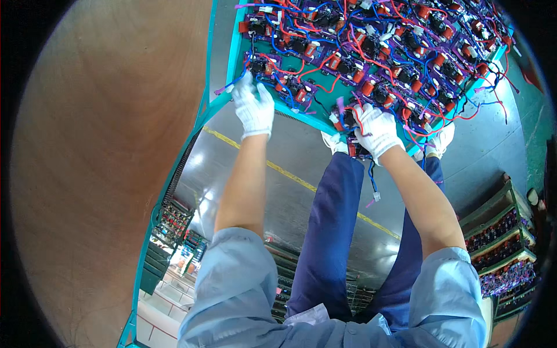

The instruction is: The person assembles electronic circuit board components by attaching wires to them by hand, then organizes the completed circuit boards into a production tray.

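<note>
A shallow teal tray [309,119] at the top of the head view is crowded with purple circuit boards [380,90] bearing red-orange and black parts, with red and blue wires. At its near left corner is my left hand [254,110] in a white glove, thumb and fingers apart, beside a board [261,65] and a blue wire. My gloved right hand [378,132] is closed at the tray's near edge on a circuit board [356,148] that sticks out past the rim. Blue and black wires with a white connector [376,196] dangle from that board. The right fingertips are partly hidden among wires.
To the left stands a broad brown panel [110,162] with a teal frame. Grey floor [278,191] with a yellow line [290,175] lies below, where my legs and white shoes show. Racks of boards [502,249] stand at the lower right, more shelving [174,223] at the lower left.
</note>
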Demonstrator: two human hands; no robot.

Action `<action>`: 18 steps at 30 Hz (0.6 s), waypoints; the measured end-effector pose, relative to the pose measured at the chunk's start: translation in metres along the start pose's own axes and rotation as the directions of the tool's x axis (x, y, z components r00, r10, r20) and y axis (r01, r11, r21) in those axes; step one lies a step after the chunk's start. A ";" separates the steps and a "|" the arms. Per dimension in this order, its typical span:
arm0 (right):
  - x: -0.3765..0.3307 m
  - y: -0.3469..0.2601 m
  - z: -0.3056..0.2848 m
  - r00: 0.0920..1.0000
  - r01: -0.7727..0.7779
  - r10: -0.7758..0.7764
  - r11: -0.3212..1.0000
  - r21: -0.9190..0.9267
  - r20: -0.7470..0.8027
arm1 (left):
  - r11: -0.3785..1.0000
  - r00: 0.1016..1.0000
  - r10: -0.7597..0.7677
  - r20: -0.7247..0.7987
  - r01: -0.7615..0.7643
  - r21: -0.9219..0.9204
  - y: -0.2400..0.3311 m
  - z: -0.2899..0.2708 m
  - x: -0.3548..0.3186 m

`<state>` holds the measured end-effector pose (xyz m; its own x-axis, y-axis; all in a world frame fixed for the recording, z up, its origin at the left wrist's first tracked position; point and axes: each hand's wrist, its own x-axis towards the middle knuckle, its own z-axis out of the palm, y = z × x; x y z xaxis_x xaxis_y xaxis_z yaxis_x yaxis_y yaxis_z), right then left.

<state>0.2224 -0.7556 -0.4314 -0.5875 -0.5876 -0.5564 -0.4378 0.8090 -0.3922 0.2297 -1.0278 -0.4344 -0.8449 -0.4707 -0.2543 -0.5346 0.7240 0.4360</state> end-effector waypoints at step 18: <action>-0.099 0.017 -0.004 0.846 -0.091 0.407 0.747 0.659 -0.344 | 0.991 0.991 0.124 0.055 -0.127 0.049 0.001 0.012 -0.106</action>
<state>0.2705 -0.6833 -0.3803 -0.9096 -0.1727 -0.3779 0.1747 0.6663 -0.7249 0.3183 -0.9714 -0.4170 -0.9045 -0.3491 -0.2451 -0.4237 0.8016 0.4218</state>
